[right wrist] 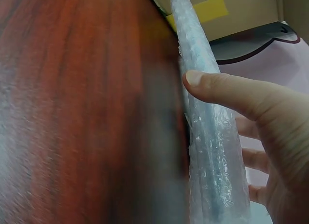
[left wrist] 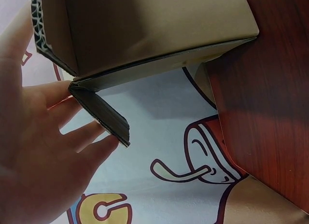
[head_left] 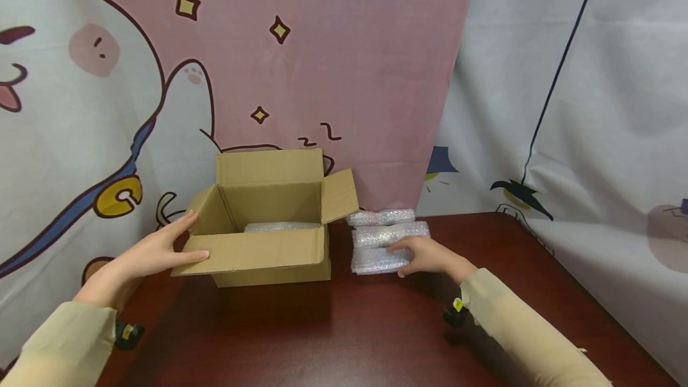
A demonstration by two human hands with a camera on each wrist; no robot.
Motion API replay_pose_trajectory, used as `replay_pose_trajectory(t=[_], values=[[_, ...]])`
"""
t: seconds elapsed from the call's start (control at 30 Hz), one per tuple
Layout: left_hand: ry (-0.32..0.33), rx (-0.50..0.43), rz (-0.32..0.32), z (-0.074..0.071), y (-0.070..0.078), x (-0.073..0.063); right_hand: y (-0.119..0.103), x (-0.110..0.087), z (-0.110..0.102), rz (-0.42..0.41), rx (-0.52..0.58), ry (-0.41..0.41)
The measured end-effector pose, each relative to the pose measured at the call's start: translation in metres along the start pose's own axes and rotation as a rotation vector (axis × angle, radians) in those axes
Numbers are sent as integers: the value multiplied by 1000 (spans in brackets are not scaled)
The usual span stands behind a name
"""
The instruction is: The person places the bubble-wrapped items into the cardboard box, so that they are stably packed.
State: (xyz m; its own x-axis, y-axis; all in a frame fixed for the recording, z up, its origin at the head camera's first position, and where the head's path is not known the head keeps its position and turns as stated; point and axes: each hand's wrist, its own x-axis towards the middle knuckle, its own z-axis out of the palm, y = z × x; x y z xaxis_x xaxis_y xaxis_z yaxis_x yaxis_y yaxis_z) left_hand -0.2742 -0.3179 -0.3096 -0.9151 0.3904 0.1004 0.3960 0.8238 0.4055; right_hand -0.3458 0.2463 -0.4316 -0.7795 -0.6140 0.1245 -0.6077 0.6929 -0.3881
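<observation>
An uncovered cardboard box (head_left: 271, 276) stands on the table with its flaps spread. Inside it lies a bubble-wrapped package (head_left: 280, 227). At the box's left corner, my left hand (head_left: 156, 249) rests with thumb on the front flap (head_left: 252, 251). Its spread fingers touch the small side flap (left wrist: 108, 115) in the left wrist view. To the right of the box, my right hand (head_left: 427, 254) pinches the right end of the nearest bubble-wrapped package (head_left: 373, 260). In the right wrist view, the thumb lies on this package's (right wrist: 212, 156) near side, fingers on its far side.
Behind the held package lie two more bubble-wrapped packages, a middle one (head_left: 381, 235) and a back one (head_left: 381, 217). The dark red wooden table (head_left: 322, 339) ends at a printed cloth backdrop (head_left: 365, 76). The box's right flap (head_left: 340, 196) sticks out toward the packages.
</observation>
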Motion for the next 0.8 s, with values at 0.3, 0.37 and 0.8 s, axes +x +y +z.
replay_pose_trajectory(t=[0.3,0.37,0.8], values=[[-1,7,10,1,-3,0,-10,-2,-28,-19,-28,34],[1,7,12,1,-3,-1,-12,-2,-33,-7,-32,30],[8,7,12,0,-1,0,-19,4,-62,69,-19,-19]])
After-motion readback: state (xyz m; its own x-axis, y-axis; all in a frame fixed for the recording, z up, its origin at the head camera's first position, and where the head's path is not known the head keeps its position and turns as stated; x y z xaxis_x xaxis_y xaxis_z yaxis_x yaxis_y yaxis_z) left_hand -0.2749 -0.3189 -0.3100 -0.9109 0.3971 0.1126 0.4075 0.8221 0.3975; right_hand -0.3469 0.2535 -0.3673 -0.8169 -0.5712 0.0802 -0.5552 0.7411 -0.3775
